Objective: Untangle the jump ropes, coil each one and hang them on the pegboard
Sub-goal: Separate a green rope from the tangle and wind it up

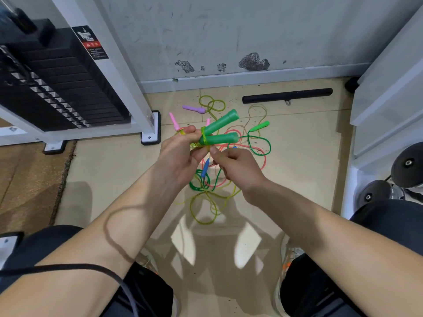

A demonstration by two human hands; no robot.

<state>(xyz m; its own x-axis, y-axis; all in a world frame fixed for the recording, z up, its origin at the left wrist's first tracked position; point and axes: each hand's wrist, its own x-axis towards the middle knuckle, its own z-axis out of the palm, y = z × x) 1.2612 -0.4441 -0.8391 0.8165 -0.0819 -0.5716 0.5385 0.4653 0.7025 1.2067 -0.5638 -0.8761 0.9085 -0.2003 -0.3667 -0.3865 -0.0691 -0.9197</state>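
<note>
I had the left hand point(180, 154) gripping the two green handles point(219, 130) at their base, their long axes pointing up and away to its right, with the yellow-green rope point(202, 136) wound round them. The right hand point(235, 165), just beside and below, pinched that rope's loose turn. The other tangled ropes point(270, 146) lay on the floor under and beyond both hands, nearer the right. I couldn't read the sticker point(91, 42) far left.

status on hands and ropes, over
Left hand grips two green handles, yellow-green rope wound round them. Right hand pinches that rope. Other ropes tangled on the floor.
</note>
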